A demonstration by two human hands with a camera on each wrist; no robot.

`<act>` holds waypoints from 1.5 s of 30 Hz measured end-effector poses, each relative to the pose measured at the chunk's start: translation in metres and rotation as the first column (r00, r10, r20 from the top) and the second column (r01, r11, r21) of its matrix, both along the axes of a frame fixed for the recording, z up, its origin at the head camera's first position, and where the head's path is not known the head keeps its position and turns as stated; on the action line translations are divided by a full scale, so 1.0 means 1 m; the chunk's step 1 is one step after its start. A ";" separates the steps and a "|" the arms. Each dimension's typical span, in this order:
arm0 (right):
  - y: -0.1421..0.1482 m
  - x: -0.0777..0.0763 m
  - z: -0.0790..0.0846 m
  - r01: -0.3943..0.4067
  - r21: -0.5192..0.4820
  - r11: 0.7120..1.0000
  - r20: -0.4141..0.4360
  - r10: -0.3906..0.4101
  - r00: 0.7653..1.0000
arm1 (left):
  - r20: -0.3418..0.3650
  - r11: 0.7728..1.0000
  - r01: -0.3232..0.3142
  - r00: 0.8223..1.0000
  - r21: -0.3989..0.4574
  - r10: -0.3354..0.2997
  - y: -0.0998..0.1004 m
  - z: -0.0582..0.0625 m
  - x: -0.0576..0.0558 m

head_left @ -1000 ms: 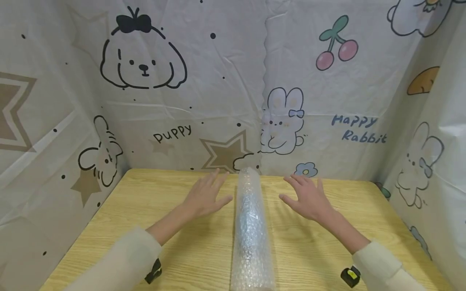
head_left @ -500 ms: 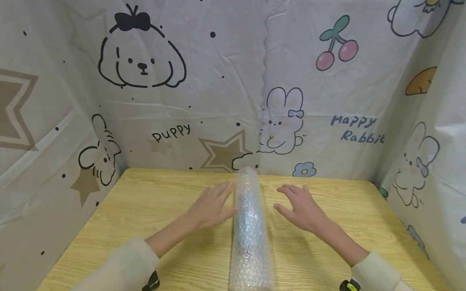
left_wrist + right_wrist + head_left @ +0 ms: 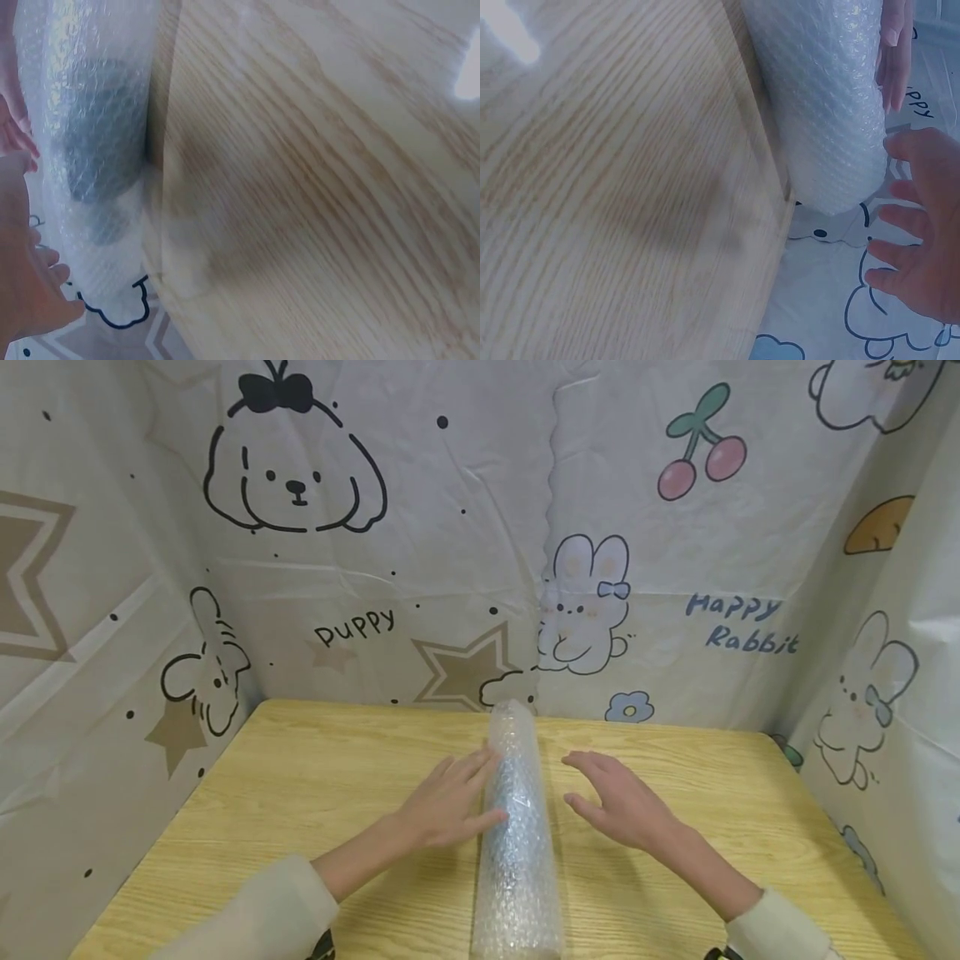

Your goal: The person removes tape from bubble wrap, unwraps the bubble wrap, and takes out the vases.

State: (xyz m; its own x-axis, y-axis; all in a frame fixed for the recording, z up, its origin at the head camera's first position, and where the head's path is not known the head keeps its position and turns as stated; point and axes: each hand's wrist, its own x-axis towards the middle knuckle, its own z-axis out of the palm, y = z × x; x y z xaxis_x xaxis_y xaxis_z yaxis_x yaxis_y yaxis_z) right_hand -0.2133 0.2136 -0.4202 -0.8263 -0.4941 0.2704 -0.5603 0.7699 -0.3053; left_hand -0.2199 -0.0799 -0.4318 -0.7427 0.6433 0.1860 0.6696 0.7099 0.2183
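A long roll of clear bubble wrap point(image 3: 517, 860) lies lengthwise on the wooden table, its far end close to the back edge. Through the wrap in the left wrist view, a dark grey-blue shape point(image 3: 105, 139) shows, too blurred to name. My left hand point(image 3: 450, 802) is at the roll's left side, fingers extended, with thumb and fingertips overlapping its edge; whether they touch cannot be told. On the other side, my right hand point(image 3: 626, 802) hovers with loosely bent fingers, a small gap between it and the roll in the head view. It holds nothing.
The light wooden table point(image 3: 300, 777) carries the roll. A cream cloth point(image 3: 450, 527) printed with cartoon animals, stars and cherries hangs behind the table and along both sides. Dark wrist devices point(image 3: 322, 946) show partly at the bottom edge.
My left hand has moved right and a little nearer, so its fingertips now overlap the roll. My right hand has come slightly left and nearer. The roll stays in place.
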 end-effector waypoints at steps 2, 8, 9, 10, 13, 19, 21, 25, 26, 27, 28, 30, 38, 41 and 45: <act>0.000 0.001 -0.001 -0.008 0.006 1.000 0.001 0.008 1.000 | 0.001 1.000 0.009 1.000 0.000 -0.009 0.002 0.000 0.001; 0.000 0.003 -0.005 -0.009 0.007 1.000 0.012 0.009 1.000 | -0.008 0.999 0.039 0.999 0.011 -0.039 0.006 -0.002 0.002; 0.000 0.004 -0.005 -0.010 0.006 1.000 0.014 0.010 1.000 | -0.011 0.999 0.041 0.999 0.008 -0.040 0.007 -0.003 0.002; 0.000 0.004 -0.006 -0.009 0.005 1.000 0.015 0.009 1.000 | -0.009 0.999 0.039 0.999 0.002 -0.039 0.008 -0.003 0.002; -0.001 0.006 -0.008 -0.015 0.000 1.000 0.016 0.015 1.000 | -0.007 0.999 0.039 0.999 -0.019 -0.039 0.009 -0.005 0.002; -0.004 0.009 -0.011 -0.030 -0.014 0.999 0.045 0.031 0.998 | 0.010 0.997 0.064 0.998 -0.048 -0.064 0.009 -0.007 0.002; -0.006 0.010 -0.011 -0.035 -0.025 0.999 0.065 0.036 0.997 | 0.009 0.996 0.076 0.997 -0.056 -0.075 0.008 -0.009 0.001; -0.011 0.013 -0.010 -0.045 -0.076 0.996 0.113 0.053 0.992 | 0.011 0.994 0.085 0.996 -0.070 -0.084 0.008 -0.011 0.000; -0.013 0.014 -0.010 -0.042 -0.089 0.995 0.127 0.054 0.990 | 0.011 0.994 0.086 0.996 -0.073 -0.085 0.008 -0.011 0.000; -0.015 0.015 -0.010 -0.038 -0.105 0.994 0.144 0.053 0.988 | 0.011 0.993 0.088 0.996 -0.078 -0.087 0.008 -0.011 0.000; -0.017 0.016 -0.010 -0.030 -0.127 0.991 0.168 0.051 0.985 | 0.012 0.992 0.088 0.996 -0.087 -0.088 0.008 -0.011 0.000; -0.022 0.019 -0.009 -0.004 -0.167 0.986 0.213 0.040 0.976 | 0.013 0.991 0.090 0.996 -0.101 -0.090 0.008 -0.011 0.000; -0.046 0.027 -0.007 0.064 -0.257 0.964 0.251 0.003 0.968 | -0.026 0.980 0.082 0.996 -0.182 -0.088 0.011 -0.012 0.002; -0.054 0.028 -0.009 0.068 -0.250 0.966 0.197 -0.018 0.980 | -0.040 0.978 0.084 0.995 -0.193 -0.093 0.012 -0.013 0.003; -0.063 0.028 -0.013 0.101 -0.202 0.974 0.146 -0.072 0.987 | -0.064 0.974 0.086 0.993 -0.209 -0.101 0.014 -0.012 0.004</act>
State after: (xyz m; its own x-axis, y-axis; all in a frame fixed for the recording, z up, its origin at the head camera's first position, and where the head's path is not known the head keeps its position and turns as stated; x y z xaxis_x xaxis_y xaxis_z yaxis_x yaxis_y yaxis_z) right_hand -0.1849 0.1506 -0.4330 -0.8995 -0.3645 0.2410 -0.4365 0.7251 -0.5326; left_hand -0.2160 -0.0660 -0.4439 -0.6666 0.7394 0.0941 0.7439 0.6679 0.0219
